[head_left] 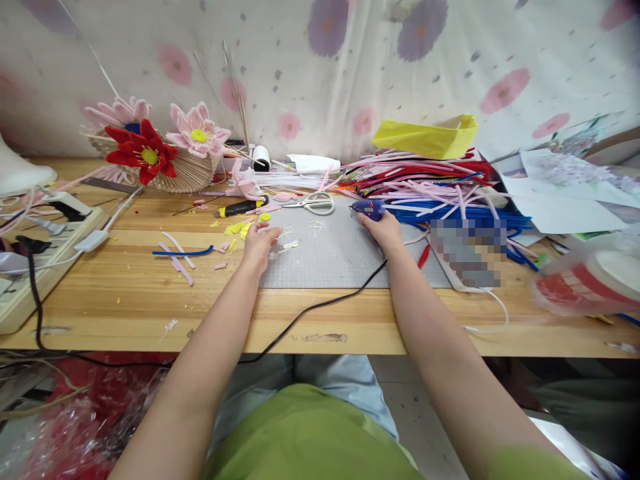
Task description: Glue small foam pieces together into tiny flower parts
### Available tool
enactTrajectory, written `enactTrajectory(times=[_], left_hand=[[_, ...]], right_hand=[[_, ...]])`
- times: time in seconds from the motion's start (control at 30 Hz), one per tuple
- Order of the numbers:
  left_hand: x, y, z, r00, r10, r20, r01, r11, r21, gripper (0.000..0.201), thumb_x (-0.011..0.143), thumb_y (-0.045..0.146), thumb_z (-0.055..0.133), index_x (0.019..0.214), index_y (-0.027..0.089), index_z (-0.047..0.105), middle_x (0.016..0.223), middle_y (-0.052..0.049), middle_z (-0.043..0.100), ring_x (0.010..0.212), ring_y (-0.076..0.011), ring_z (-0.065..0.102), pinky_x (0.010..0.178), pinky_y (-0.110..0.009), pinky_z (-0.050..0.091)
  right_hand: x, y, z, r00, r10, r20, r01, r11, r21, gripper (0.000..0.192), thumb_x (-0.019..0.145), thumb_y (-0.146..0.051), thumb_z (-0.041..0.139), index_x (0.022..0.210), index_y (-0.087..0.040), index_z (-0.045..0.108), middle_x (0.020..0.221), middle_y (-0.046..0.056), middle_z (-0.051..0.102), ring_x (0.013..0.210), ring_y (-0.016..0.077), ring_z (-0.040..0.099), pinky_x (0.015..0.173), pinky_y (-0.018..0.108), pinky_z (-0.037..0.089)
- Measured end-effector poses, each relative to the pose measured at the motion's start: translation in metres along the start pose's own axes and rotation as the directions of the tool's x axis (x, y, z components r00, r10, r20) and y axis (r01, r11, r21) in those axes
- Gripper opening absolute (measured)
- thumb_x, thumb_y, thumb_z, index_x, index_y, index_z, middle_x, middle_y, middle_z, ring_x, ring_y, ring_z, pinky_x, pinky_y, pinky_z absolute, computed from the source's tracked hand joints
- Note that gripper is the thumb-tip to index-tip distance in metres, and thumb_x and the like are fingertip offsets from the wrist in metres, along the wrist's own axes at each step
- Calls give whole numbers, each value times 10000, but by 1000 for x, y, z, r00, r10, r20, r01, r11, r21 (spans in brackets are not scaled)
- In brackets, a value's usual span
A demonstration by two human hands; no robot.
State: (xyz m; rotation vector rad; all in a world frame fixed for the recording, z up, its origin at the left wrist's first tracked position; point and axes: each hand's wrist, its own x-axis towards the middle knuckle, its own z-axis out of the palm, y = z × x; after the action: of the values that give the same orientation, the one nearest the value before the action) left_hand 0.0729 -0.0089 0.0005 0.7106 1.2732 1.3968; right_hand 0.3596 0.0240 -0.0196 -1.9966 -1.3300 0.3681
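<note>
My right hand (386, 233) is wrapped round a dark blue glue gun (367, 210), its nozzle pointing left above the grey cutting mat (335, 260). A black cord (320, 305) runs from under my right wrist toward the lower left. My left hand (259, 247) is at the mat's left edge, thumb and fingers apart. Close to its fingertips lie small white stamens (289, 247) with yellowish tips. More thin stamens (316, 228) rest on the mat between my hands. Grey-handled scissors (317, 203) lie at the mat's back edge.
Red, pink and blue pipe cleaners (425, 177) are heaped behind the mat. Fuzzy flowers (149, 155) stand at the back left, and a yellow-black cutter (243, 207) lies nearer. A power strip (55, 260) is left; a blurred phone-like device (465, 253) and a cup (595, 273) are right.
</note>
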Motion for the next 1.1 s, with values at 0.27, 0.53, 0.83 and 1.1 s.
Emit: enactTrajectory(times=[0.27,0.53,0.83,1.1], left_hand=[[-1,-2,1,999,-10,49,11,1000,-22,463,490,165,724,861,191,448,665,49,589,602,-72,550,595,-199,412],[-2,-5,3,996,-23,85,24,1000,-14,457,525,155,718,876,190,428,743,-9,660,666,-98,596,607,-212,399],[-7,-10,5,980,18,200,-27,999,40,528,469,174,770,870,185,427,645,36,633,550,-69,537,591,-213,387],[-10,-11,7,947,69,314,-101,991,89,482,473,209,786,844,180,480,607,46,608,572,-90,563,594,-218,405]], right_hand=[[-17,-15,-53,993,-83,90,109,930,-351,454,587,-565,715,796,-177,605,902,139,632,864,292,588,733,402,441],[-45,-54,-17,731,-390,560,187,904,385,413,575,-524,723,705,-196,509,654,-12,544,598,107,482,559,259,374],[-81,-86,61,726,-500,473,-70,630,773,431,536,-382,763,724,-214,414,752,-27,638,708,119,590,707,286,457],[-81,-83,62,738,-486,468,-75,631,772,400,533,-316,725,700,-219,374,637,-55,589,589,97,535,614,256,412]])
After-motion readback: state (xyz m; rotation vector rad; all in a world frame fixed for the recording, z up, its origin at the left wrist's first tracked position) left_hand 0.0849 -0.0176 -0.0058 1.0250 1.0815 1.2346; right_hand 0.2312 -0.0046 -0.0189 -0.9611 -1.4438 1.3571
